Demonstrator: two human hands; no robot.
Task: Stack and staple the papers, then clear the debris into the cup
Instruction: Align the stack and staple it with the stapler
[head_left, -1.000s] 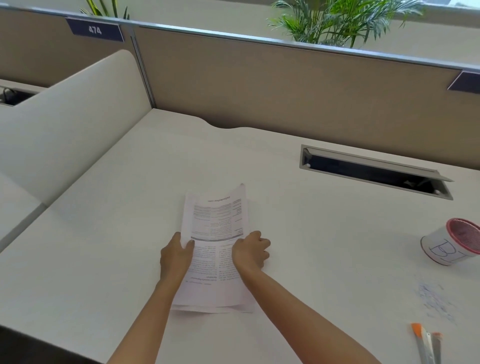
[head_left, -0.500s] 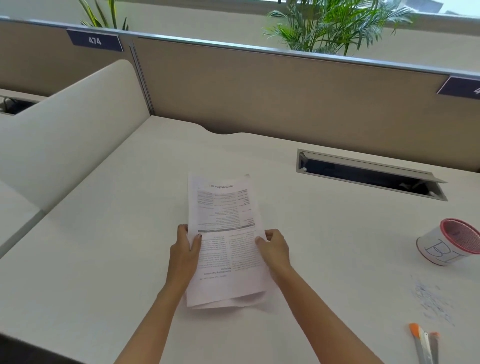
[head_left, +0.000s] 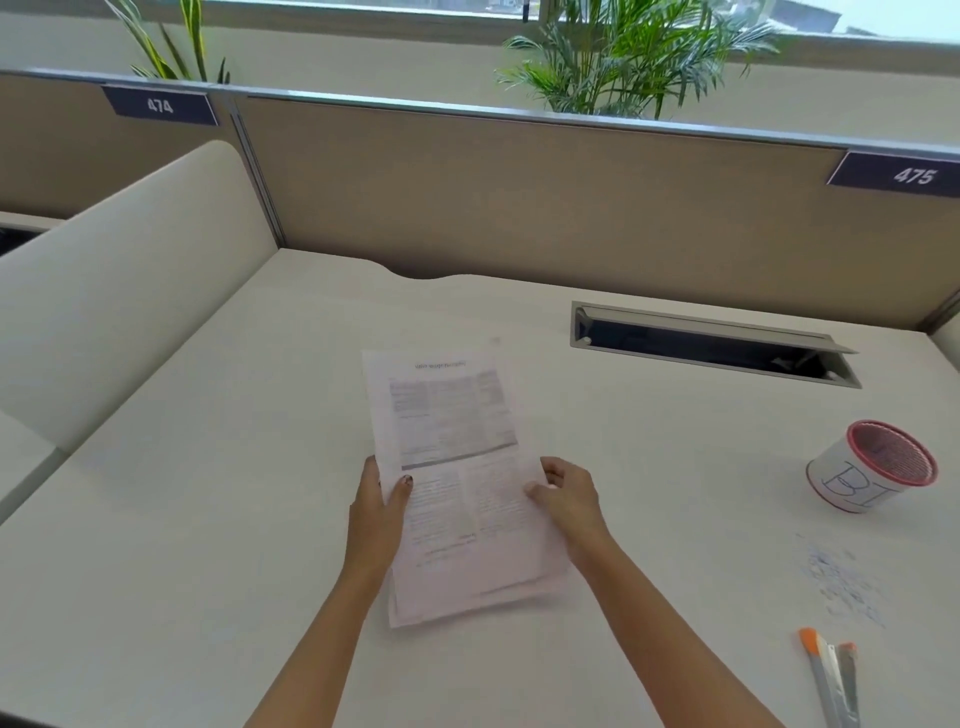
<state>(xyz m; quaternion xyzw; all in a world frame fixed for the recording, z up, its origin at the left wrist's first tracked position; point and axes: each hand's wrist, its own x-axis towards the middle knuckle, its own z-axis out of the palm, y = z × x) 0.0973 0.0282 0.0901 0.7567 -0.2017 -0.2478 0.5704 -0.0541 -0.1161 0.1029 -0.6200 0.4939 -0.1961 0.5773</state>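
A small stack of printed papers (head_left: 452, 467) is in the middle of the white desk, its sheets slightly offset at the near edge. My left hand (head_left: 376, 512) grips the stack's left edge, thumb on top. My right hand (head_left: 569, 496) holds the right edge with its fingers curled around it. A white cup with a red rim (head_left: 872, 467) lies tilted at the right. A scatter of small bluish debris (head_left: 841, 577) lies on the desk in front of the cup. An orange-tipped stapler (head_left: 831, 675) sits at the lower right.
A recessed cable tray with a raised lid (head_left: 711, 343) is set into the desk (head_left: 208, 519) behind the papers, to the right. A curved white divider (head_left: 119, 291) bounds the left side, a tan partition (head_left: 519, 197) the back, with plants behind it.
Both hands have slid out from the top of the papers to the side edges. The stack has flattened and turned slightly clockwise.
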